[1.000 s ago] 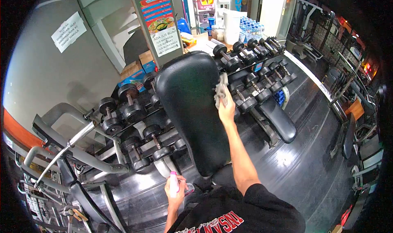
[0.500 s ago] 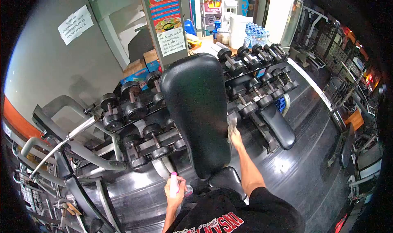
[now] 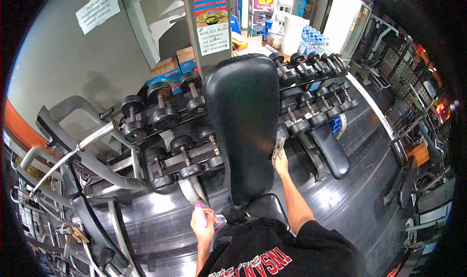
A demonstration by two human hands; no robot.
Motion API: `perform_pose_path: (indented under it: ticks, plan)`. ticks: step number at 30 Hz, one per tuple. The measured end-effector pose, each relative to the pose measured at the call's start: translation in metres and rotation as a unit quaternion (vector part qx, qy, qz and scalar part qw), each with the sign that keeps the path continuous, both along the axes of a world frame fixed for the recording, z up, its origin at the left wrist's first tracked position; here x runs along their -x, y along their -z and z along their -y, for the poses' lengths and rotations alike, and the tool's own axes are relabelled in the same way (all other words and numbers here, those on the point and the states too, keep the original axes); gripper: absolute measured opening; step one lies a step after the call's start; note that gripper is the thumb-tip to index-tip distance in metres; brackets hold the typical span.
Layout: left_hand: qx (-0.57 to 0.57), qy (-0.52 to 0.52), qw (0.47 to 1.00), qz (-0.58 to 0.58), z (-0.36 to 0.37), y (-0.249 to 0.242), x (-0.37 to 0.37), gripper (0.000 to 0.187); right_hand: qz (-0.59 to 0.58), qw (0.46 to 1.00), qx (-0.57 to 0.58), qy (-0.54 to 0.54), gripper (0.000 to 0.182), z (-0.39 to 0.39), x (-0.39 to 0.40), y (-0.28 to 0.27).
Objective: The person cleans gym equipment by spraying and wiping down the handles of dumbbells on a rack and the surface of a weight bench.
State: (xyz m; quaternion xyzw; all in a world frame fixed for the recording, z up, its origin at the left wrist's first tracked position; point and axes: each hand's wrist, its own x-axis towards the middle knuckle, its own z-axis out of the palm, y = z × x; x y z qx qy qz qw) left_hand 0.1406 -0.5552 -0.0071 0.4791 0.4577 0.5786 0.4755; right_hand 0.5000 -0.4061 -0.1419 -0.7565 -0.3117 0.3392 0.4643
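A black padded bench backrest (image 3: 242,126) rises upright in front of me, with its smaller seat pad (image 3: 266,210) below. My right hand (image 3: 280,164) grips a greyish cloth (image 3: 279,145) against the right edge of the backrest. Low on the left, my left hand (image 3: 202,224) is wrapped round a spray bottle (image 3: 220,222) with a pink and white top. That bottle is clear and partly hidden by the fingers, and it is held apart from the bench.
Behind the bench, a two-tier rack carries several black dumbbells (image 3: 163,104). Another black bench (image 3: 329,150) stands to the right. A grey-framed machine (image 3: 90,145) is at the left. Water bottles (image 3: 314,39) stand on a counter at the back.
The view has shifted slightly, so the bench and rack appear further right. My right hand stays with the cloth at the backrest's edge, and my left hand still holds the spray bottle.
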Motion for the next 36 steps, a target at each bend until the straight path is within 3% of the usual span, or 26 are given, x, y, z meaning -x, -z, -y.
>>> perform_pose_path:
  ticks: [1,4,8,10,12,14,16,18,20,21,22,24,26,28,29,30,32,33,35,36]
  plan:
    - [0.013,-0.011,1.0,0.011,0.001,0.001,0.002,0.011,0.061,0.995,-0.073,0.009,0.038,0.001,-0.001,0.026]
    - [0.009,-0.01,1.0,-0.015,0.006,0.007,0.011,0.01,0.07,0.987,-0.096,0.104,0.039,0.01,0.026,0.046]
    - [0.038,-0.006,0.999,0.001,0.013,0.013,0.028,0.01,0.103,0.972,-0.072,0.196,0.043,0.021,0.095,0.044]
    - [0.023,0.01,0.998,-0.064,0.016,0.017,0.039,0.013,0.051,0.972,-0.048,0.226,0.046,0.03,0.139,0.036]
    - [0.025,0.005,0.998,-0.063,0.017,0.014,0.045,0.014,0.041,0.973,-0.073,0.216,0.049,0.038,0.178,0.04]
    - [0.028,0.0,0.998,-0.062,0.018,0.012,0.051,0.014,-0.046,0.983,-0.068,0.167,0.049,0.045,0.209,0.052]
    - [0.03,-0.013,0.997,-0.072,0.018,0.015,0.056,0.013,0.004,0.993,-0.045,0.111,0.042,0.055,0.234,0.057]
    - [0.041,-0.008,0.997,-0.068,0.017,0.017,0.058,0.013,-0.18,0.983,0.023,0.005,0.05,0.063,0.244,0.027]
    - [0.049,-0.003,0.997,-0.061,0.016,0.015,0.057,0.013,-0.242,0.965,0.056,-0.082,0.046,0.067,0.262,0.011]
    - [0.04,0.008,0.997,-0.062,0.015,0.012,0.055,0.013,-0.187,0.98,-0.038,-0.061,0.044,0.071,0.275,0.001]
    - [0.031,0.017,0.997,-0.063,0.013,0.008,0.053,0.014,-0.268,0.959,-0.055,-0.079,0.031,0.066,0.279,0.021]
    - [0.023,0.026,0.998,-0.057,0.011,0.001,0.049,0.013,-0.498,0.863,-0.048,-0.07,0.03,0.063,0.273,0.036]
    - [0.016,0.034,0.998,-0.05,0.009,-0.002,0.047,0.013,-0.532,0.846,-0.024,-0.027,0.032,0.073,0.249,-0.008]
    - [0.034,0.046,0.996,-0.065,0.007,-0.002,0.047,0.014,-0.467,0.88,-0.078,0.026,0.031,0.073,0.218,0.041]
    - [0.034,0.048,0.996,-0.065,0.007,-0.001,0.047,0.014,-0.449,0.88,-0.13,0.089,0.029,0.076,0.203,0.012]
    - [0.027,0.053,0.996,-0.064,0.007,0.001,0.048,0.014,-0.335,0.923,-0.104,0.16,0.029,0.079,0.184,-0.01]
    - [0.021,0.062,0.996,-0.061,0.007,0.002,0.047,0.014,-0.232,0.937,-0.158,0.21,0.035,0.073,0.137,-0.01]
    - [0.034,0.063,0.996,-0.052,0.006,0.002,0.048,0.013,-0.052,0.955,-0.21,0.202,0.039,0.066,0.115,-0.012]
    - [0.044,0.066,0.996,-0.044,0.004,0.002,0.045,0.013,0.017,0.92,-0.276,0.276,0.041,0.039,0.076,-0.017]
    - [0.041,0.066,0.996,-0.035,0.003,0.001,0.044,0.012,0.036,0.928,-0.256,0.268,0.046,0.028,0.059,-0.025]
